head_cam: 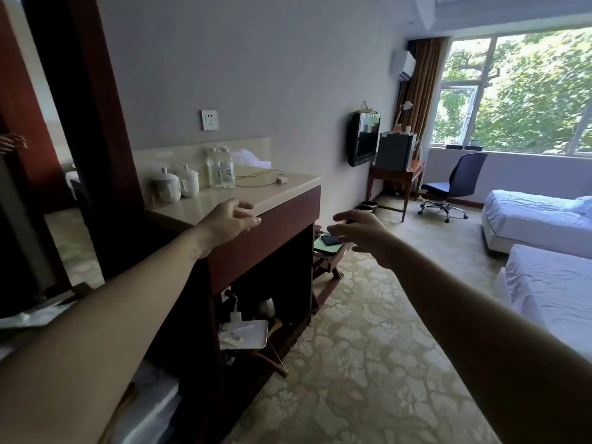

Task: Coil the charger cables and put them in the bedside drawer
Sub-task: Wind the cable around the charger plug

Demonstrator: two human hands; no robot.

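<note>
A thin charger cable (260, 178) with a small white plug (281, 180) lies loose on the pale counter top (205, 203), to the right of the water bottles. Another white charger (236, 315) is plugged in inside the dark open cabinet below. My left hand (231, 220) reaches out over the counter's front edge with relaxed fingers, holding nothing. My right hand (360, 233) hovers in the air to the right of the counter, fingers spread and empty. No bedside drawer is visible.
Two white lidded cups (176, 185) and two water bottles (220, 168) stand on the counter. A low folding stand (326, 251) with a dark phone sits beside it. Two beds (551, 251) are at the right, an office chair (455, 187) and desk by the window.
</note>
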